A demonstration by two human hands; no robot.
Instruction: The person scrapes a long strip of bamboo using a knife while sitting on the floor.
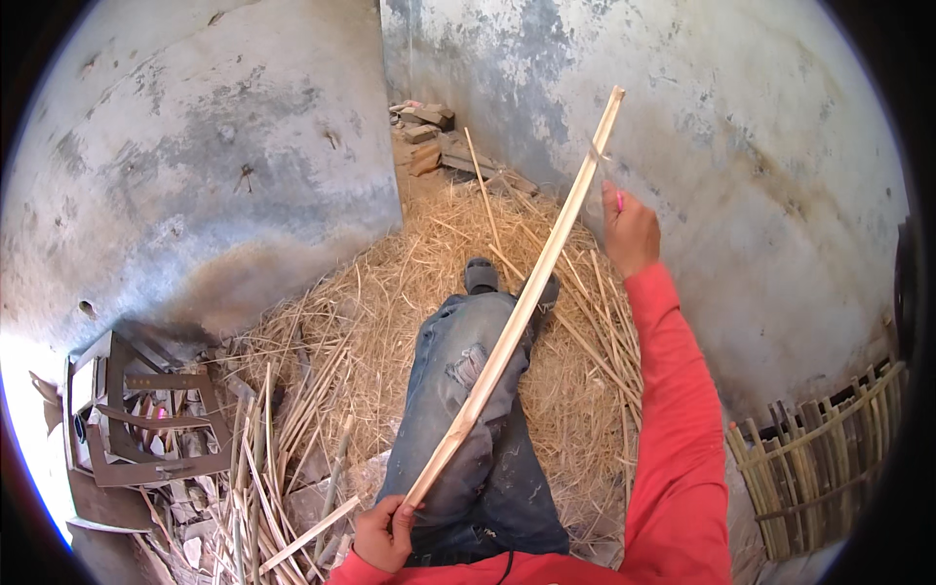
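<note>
A long pale split-bamboo strip runs slantwise over my outstretched legs, from low in front of me up toward the far right. My left hand is closed around its near end. Higher up, my right hand is closed on a small knife; a bit of pink handle shows at the fingers. The thin blade lies against the strip close to its far end, though its exact shape is blurred.
Curly shavings cover the ground around my jeans-clad legs. Loose bamboo strips lie at left, beside a dark metal frame. Bricks sit in the far corner. A woven slatted basket stands at right by the wall.
</note>
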